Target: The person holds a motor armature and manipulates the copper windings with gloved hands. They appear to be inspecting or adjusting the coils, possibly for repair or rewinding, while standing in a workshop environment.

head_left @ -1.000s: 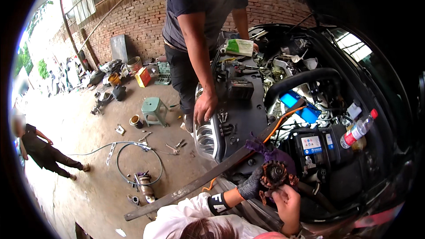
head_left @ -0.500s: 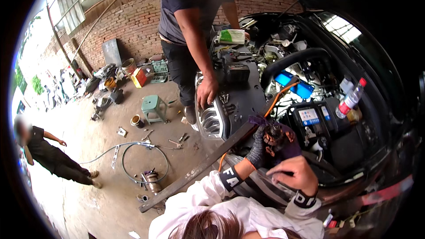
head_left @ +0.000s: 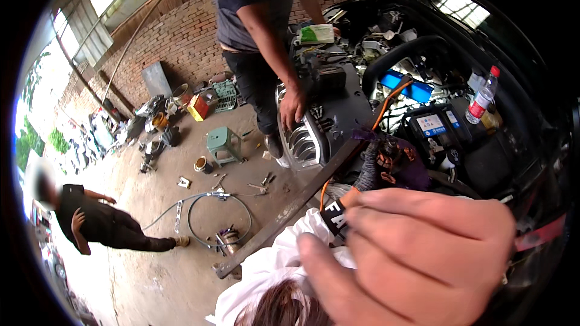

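- The left hand (head_left: 367,168), in a dark grey knitted glove, is clamped around the left side of a dark round part with copper-coloured windings (head_left: 386,162).
- This wound part sits at the near edge of the open engine bay, against a crumpled purple cloth (head_left: 414,172).
- The bare right hand (head_left: 423,244) is raised close to the camera, well apart from the left one; its fingers are bent, with the thumb spread away from them.
- A long dark metal bar (head_left: 283,220) runs slantwise just left of the gloved hand, with a bright orange cable (head_left: 382,115) crossing near its upper end.
- Beyond the wound part stand a black box-shaped battery (head_left: 444,136) with a white-and-blue label and a clear plastic bottle (head_left: 482,98) with a red cap.
- Across the bay, a co-worker's hand (head_left: 292,106) rests by a silver ribbed part (head_left: 304,142).
- On the floor are a pale green plastic stool (head_left: 223,139) and a looped grey hose (head_left: 189,220).
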Demonstrator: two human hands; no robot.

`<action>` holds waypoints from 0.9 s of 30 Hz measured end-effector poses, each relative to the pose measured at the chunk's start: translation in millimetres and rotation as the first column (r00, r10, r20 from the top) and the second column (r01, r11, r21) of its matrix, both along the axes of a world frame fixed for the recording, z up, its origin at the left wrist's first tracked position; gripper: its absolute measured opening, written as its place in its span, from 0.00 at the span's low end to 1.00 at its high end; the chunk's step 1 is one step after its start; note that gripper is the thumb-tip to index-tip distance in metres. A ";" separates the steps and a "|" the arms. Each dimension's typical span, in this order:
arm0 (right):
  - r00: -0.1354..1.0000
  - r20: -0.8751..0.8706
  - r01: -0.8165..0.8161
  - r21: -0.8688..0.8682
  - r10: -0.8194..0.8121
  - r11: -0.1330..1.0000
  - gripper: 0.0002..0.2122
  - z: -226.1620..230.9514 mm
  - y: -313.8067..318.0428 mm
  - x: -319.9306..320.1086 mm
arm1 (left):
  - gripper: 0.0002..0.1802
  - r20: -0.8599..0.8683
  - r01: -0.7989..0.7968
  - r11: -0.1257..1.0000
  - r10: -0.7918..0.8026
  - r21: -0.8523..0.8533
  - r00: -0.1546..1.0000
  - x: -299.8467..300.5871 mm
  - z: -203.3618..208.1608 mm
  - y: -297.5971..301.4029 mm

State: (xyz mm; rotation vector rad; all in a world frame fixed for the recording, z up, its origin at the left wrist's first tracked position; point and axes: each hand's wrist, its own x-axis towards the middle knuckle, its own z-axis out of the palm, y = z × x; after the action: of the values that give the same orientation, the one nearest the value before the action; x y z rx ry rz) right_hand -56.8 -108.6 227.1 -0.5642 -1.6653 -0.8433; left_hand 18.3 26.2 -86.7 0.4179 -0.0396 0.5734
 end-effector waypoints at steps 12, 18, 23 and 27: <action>0.908 0.387 0.001 -0.388 0.162 0.922 0.10 -25.5 6.9 8.3 | 0.23 -0.010 -0.014 0.999 0.014 0.036 1.000 -16.5 -8.1 -7.7; 0.947 0.239 0.318 -0.785 -0.215 0.532 0.13 -85.9 -39.1 83.0 | 0.21 0.057 -0.057 0.996 0.053 0.074 0.997 50.4 -20.2 -22.9; 0.780 -0.116 0.327 -0.762 -0.615 0.559 0.16 -183.7 -31.7 136.6 | 0.22 -0.148 -0.309 0.917 0.353 0.254 0.924 19.9 18.4 -33.6; 0.770 -0.463 -0.101 -0.768 -0.439 0.633 0.20 -231.5 -16.3 154.6 | 0.26 -0.136 -0.524 0.765 0.604 0.375 0.785 2.6 32.8 -38.7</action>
State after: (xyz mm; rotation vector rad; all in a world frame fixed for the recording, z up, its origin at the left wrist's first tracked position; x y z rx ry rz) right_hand 97.8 -125.0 -4.4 -1.4636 -1.2683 0.0324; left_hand 20.9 -12.4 -53.9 0.8327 0.2538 1.1256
